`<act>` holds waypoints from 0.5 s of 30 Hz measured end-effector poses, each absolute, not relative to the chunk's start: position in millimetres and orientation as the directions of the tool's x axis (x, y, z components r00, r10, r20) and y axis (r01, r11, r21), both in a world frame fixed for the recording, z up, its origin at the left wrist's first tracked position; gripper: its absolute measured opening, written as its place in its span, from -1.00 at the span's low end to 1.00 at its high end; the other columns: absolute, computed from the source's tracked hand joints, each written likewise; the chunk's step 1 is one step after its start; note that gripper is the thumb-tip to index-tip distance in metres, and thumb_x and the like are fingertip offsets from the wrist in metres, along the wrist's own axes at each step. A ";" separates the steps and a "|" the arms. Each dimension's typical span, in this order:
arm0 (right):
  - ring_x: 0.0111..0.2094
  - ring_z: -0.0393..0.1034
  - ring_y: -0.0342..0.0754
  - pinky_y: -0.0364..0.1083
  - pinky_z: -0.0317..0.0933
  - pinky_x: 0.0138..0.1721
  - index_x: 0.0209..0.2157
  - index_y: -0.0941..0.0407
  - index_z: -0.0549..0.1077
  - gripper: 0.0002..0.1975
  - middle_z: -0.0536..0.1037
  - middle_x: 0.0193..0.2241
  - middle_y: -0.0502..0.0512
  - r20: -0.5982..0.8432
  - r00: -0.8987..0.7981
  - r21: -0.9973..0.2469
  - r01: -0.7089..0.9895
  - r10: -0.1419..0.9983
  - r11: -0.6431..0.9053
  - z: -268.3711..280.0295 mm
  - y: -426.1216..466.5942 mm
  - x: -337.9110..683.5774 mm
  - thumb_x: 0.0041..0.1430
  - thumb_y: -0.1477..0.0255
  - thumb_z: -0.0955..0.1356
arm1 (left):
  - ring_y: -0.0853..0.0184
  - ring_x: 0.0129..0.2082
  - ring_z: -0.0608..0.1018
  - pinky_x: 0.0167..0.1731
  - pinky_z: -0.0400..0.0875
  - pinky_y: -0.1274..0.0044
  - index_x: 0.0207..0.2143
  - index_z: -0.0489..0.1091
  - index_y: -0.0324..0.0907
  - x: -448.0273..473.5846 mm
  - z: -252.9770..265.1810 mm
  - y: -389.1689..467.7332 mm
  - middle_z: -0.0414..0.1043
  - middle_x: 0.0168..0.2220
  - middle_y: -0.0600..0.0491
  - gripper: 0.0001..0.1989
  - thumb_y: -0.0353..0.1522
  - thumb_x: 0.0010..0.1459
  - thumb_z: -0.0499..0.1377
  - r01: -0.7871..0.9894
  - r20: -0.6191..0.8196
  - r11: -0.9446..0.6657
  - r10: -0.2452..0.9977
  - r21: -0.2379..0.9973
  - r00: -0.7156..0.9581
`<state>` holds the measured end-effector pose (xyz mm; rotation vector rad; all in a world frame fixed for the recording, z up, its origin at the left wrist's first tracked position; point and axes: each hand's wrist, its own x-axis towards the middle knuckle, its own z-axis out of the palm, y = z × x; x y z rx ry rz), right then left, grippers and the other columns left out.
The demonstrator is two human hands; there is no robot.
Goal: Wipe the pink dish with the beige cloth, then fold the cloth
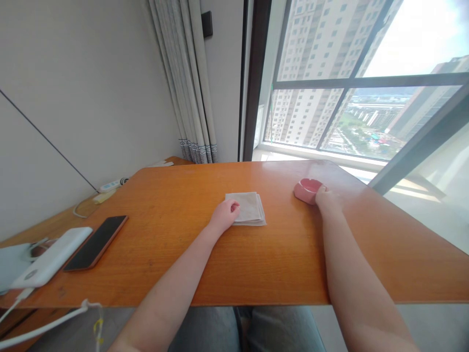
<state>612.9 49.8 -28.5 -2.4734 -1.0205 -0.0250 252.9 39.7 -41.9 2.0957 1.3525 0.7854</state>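
A folded stack of pale tissue [249,208] lies flat on the wooden table, near its middle. My left hand [224,215] rests at the left edge of this stack, its fingers curled into a loose fist with nothing visible in them. Farther right, a pink ashtray [307,189] with notches in its rim is on the tabletop or just above it; I cannot tell which. The fingers of my right hand [326,198] are closed on the ashtray's right side, and its far fingertips are partly hidden.
To the left are a dark phone [97,243] and a white power bank [53,256] with a cable. A power strip [112,186] sits by the wall. The table's [260,274] near edge is just above my lap; a window [366,107] stands beyond.
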 end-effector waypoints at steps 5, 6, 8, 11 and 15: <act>-0.16 0.38 0.08 -0.02 0.20 -0.15 -0.14 0.19 0.41 -0.56 0.48 -0.19 0.29 0.450 0.522 -0.457 0.832 0.725 -0.315 -2.8 46.8 553.9 0.28 0.27 0.05 | 0.30 -0.33 0.48 -0.30 0.34 0.50 -0.30 0.42 -0.19 253.0 -42.2 40.1 0.47 -0.35 0.01 -0.81 -0.33 0.11 0.06 0.630 0.192 -0.372 0.922 0.681 0.336; -0.23 0.39 0.05 -0.04 0.19 -0.20 -0.23 0.17 0.44 -0.56 0.51 -0.29 0.25 0.383 0.447 -0.438 0.858 0.808 -0.268 -1.7 47.5 537.2 0.28 0.26 0.04 | 0.30 -0.33 0.48 -0.30 0.34 0.50 -0.30 0.42 -0.19 253.0 -42.3 40.2 0.47 -0.35 0.01 -0.81 -0.33 0.11 0.06 0.634 0.193 -0.376 0.921 0.676 0.340; -0.31 0.41 0.06 -0.05 0.18 -0.28 -0.40 0.16 0.45 -0.53 0.52 -0.39 0.23 0.141 0.309 -0.391 0.890 0.941 -0.234 -5.3 48.4 503.8 0.26 0.18 0.08 | 0.30 -0.32 0.48 -0.30 0.34 0.50 -0.30 0.42 -0.19 252.9 -42.7 40.8 0.47 -0.34 0.01 -0.81 -0.33 0.11 0.06 0.638 0.194 -0.380 0.919 0.670 0.344; -0.27 0.43 0.07 -0.06 0.17 -0.29 -0.42 0.15 0.44 -0.52 0.54 -0.36 0.26 -0.068 0.198 -0.355 0.911 0.978 -0.209 -19.3 46.5 462.5 0.24 0.11 0.11 | 0.30 -0.31 0.49 -0.28 0.34 0.50 -0.30 0.42 -0.19 253.2 -43.5 41.8 0.48 -0.33 0.00 -0.82 -0.33 0.11 0.06 0.642 0.195 -0.386 0.916 0.662 0.350; -0.17 0.43 0.09 -0.08 0.19 -0.25 -0.27 0.15 0.43 -0.66 0.54 -0.23 0.26 -0.063 0.126 -0.396 0.907 0.990 -0.141 -34.4 42.8 434.8 0.17 0.18 0.23 | 0.29 -0.32 0.48 -0.28 0.35 0.49 -0.31 0.42 -0.18 253.8 -42.9 40.5 0.46 -0.35 0.01 -0.83 -0.33 0.11 0.07 0.664 0.196 -0.401 0.911 0.631 0.364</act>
